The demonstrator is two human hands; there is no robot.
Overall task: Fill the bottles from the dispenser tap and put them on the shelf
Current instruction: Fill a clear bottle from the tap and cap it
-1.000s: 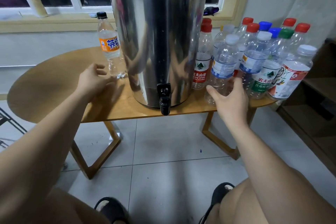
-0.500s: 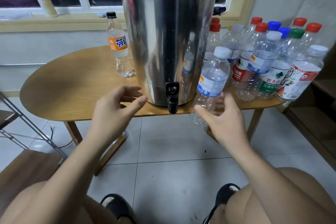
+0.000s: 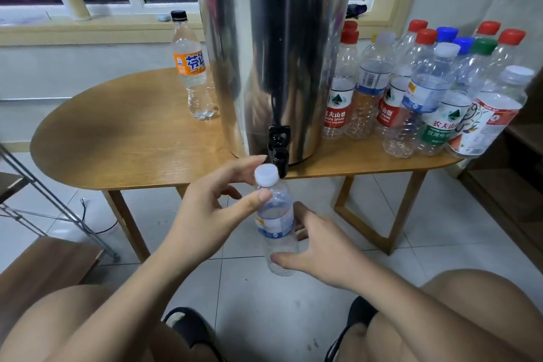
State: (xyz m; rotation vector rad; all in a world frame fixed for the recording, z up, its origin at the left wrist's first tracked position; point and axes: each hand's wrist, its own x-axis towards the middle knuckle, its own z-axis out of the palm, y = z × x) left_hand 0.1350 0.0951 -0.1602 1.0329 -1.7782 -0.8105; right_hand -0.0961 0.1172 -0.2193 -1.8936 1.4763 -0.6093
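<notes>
Right hand (image 3: 320, 250) wrapped round the lower half of a small clear bottle (image 3: 277, 223), seemingly empty, upright in the air below the table (image 3: 132, 141) edge. Left hand (image 3: 211, 206) arched about its white cap (image 3: 266, 174), thumb on the neck; firm grip or not, cannot tell. Just beyond, black tap (image 3: 279, 150) of the steel dispenser (image 3: 276, 53). Right of that, a crowd of capped, empty-looking bottles (image 3: 426, 91); left, an orange-labelled bottle (image 3: 194, 73).
</notes>
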